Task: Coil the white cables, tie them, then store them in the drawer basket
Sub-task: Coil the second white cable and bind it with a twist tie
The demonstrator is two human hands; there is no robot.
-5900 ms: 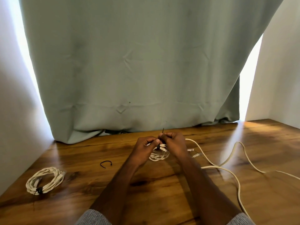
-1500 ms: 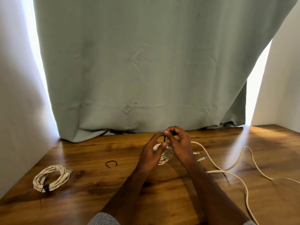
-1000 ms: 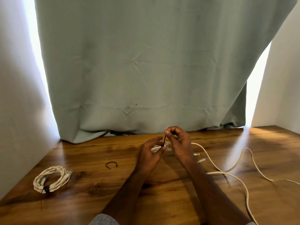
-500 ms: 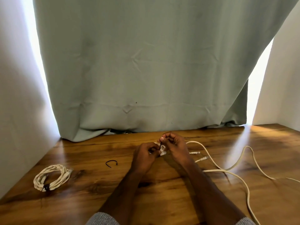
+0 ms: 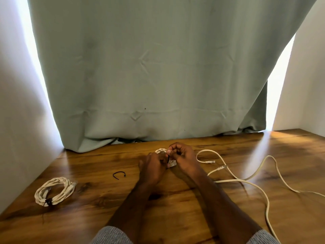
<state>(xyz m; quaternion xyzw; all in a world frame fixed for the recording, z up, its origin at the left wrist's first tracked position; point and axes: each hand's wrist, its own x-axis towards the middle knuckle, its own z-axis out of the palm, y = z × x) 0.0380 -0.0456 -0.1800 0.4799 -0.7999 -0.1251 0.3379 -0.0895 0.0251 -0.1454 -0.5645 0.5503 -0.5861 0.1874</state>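
White coiled cable sits between both hands over the wooden table; left hand grips it, right hand pinches a black tie.

Grey ribbed-knit sleeves — pushed up, bare forearms — no rings or watch visible
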